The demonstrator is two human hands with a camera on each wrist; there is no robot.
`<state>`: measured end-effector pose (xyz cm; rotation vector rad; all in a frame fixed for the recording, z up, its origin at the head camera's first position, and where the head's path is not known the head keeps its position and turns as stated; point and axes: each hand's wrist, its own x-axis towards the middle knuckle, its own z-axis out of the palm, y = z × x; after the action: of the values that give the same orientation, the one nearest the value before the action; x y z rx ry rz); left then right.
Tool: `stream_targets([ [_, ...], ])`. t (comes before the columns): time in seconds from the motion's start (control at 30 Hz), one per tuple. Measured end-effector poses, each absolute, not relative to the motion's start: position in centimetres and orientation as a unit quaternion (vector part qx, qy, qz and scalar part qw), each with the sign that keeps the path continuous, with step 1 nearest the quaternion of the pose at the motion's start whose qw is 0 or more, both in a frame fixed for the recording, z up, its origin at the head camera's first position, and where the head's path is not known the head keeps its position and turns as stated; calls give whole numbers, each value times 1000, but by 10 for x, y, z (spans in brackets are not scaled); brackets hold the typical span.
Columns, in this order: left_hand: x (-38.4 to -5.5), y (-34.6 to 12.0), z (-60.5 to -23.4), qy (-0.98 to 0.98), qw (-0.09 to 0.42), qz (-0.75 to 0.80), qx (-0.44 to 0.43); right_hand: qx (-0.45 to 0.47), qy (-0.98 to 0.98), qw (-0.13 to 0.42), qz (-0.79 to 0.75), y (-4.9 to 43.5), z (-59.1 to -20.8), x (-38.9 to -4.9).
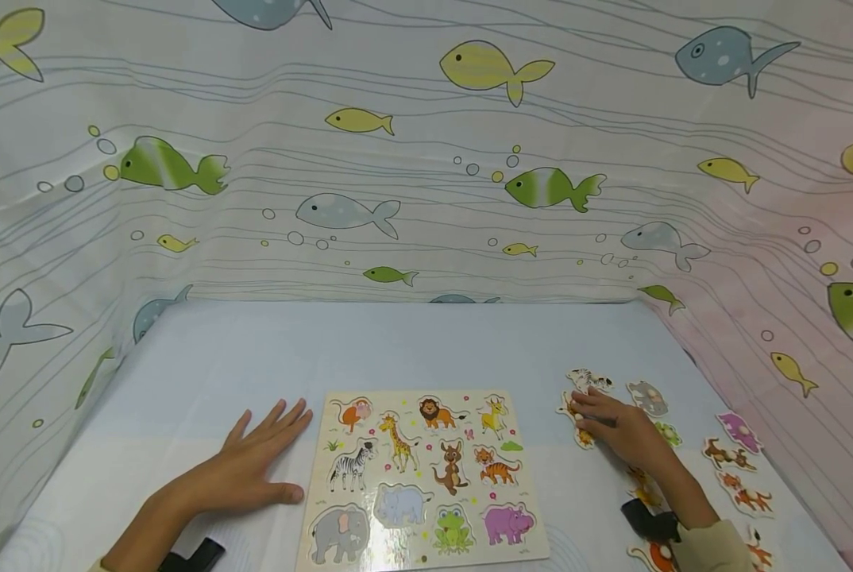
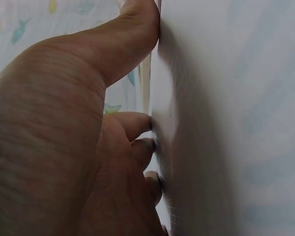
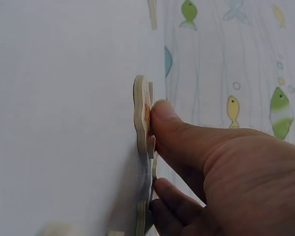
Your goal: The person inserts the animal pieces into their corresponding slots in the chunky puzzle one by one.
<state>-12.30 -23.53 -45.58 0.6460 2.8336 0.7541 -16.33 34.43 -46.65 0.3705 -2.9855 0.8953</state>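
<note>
My left hand (image 1: 244,469) rests on the table with fingers spread, just left of a wooden animal puzzle board (image 1: 415,496). In the left wrist view its thumb and fingertips meet the white surface. On the right, my right hand (image 1: 619,429) reaches over a long orange-yellow animal piece (image 1: 584,438), covering its middle. A zebra piece (image 1: 589,381) lies just beyond the fingers. In the right wrist view the thumb (image 3: 164,110) touches the face of a wooden piece (image 3: 140,115), which lies on the table. The board shows several animal pictures, among them a lion (image 1: 437,411).
Loose pieces lie around my right forearm: an elephant (image 1: 646,398), a green piece (image 1: 667,433), a purple hippo (image 1: 739,431), a brown animal (image 1: 728,454), a tiger (image 1: 746,494) and others partly hidden by the arm. A fish-patterned curtain (image 1: 426,159) hangs behind the table.
</note>
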Motion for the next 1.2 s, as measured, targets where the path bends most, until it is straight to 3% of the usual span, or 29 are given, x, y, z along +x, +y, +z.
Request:
stream_targets([
  [0.4,-124,-235,-457,943,72,244,214,172,-948,45,264,344,-470,-164],
  [1.0,-125,-237,-457,941,76,252,214,178,-938,18,295,342,-475,-164],
  [1.2,-125,-237,-459,941,75,249,215,167,-946,31,277,338,-471,-162],
])
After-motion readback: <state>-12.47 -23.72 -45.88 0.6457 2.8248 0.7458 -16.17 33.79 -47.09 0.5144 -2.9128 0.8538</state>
